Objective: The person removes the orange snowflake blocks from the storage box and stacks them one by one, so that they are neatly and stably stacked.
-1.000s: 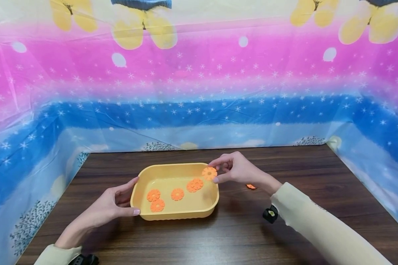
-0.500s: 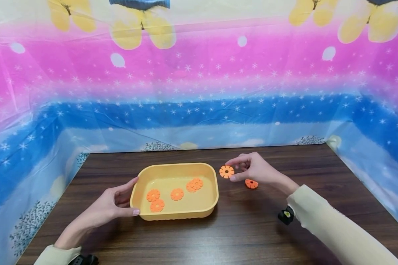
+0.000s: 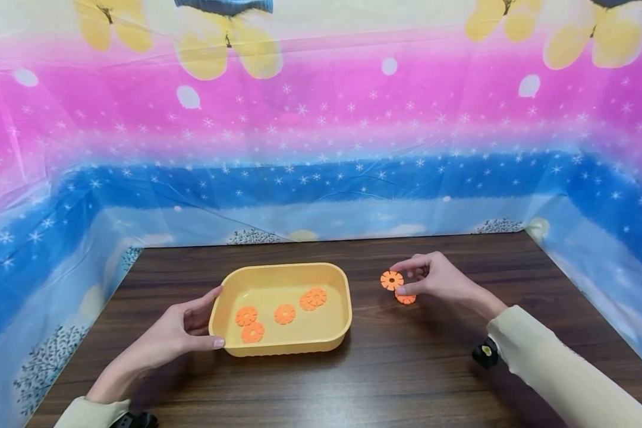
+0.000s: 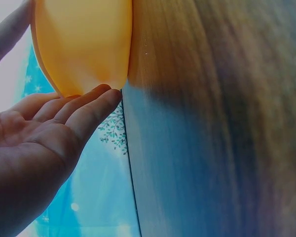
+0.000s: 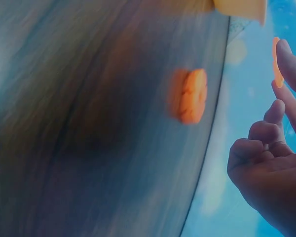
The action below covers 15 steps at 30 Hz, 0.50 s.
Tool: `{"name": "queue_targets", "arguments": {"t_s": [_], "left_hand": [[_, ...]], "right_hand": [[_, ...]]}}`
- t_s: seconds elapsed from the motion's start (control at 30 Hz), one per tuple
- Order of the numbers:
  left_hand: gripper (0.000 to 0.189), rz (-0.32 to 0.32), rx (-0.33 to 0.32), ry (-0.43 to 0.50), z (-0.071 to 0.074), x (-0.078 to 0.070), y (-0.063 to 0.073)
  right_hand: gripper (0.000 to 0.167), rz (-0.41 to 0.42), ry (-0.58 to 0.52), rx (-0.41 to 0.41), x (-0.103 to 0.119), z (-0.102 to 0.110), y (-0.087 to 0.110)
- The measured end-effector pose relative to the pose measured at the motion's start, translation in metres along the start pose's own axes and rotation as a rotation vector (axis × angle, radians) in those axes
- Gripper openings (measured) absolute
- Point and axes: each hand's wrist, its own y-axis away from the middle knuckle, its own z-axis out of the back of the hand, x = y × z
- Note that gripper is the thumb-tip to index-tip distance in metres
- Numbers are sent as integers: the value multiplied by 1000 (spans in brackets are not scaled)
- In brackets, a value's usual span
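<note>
In the head view my left hand (image 3: 173, 333) grips the left end of a yellow plastic box (image 3: 323, 343), thumb at the near corner and fingers at the far side. The left wrist view shows its fingers (image 4: 91, 106) straight against the box wall. My right hand (image 3: 444, 279) pinches an orange slotted disc (image 3: 387, 276) by its edge between thumb and finger, above the table. Just below it on the table lies a small stack of like discs (image 5: 193, 96), partly hidden by the held disc and thumb in the head view.
Several orange slotted discs (image 3: 285, 314) lie flat in the box, some overlapping. The dark wooden table (image 3: 385, 380) runs back to a printed cloth (image 3: 331, 172) that hangs behind it and along both sides.
My right hand has moved right with the disc, from over the box's far right corner to above the stack on the table. The left hand and the box have stayed put.
</note>
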Motion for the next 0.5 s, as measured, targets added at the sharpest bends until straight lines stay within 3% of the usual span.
{"name": "queue_targets", "arguments": {"t_s": [0.23,0.5], "left_hand": [[102,-14,5,6,0,1,0],[102,-24,4,-12,0,1,-1]], "right_hand": [[45,-51,33,-15,-15,10,8],[42,-18,53,3,-28,15,10]]}}
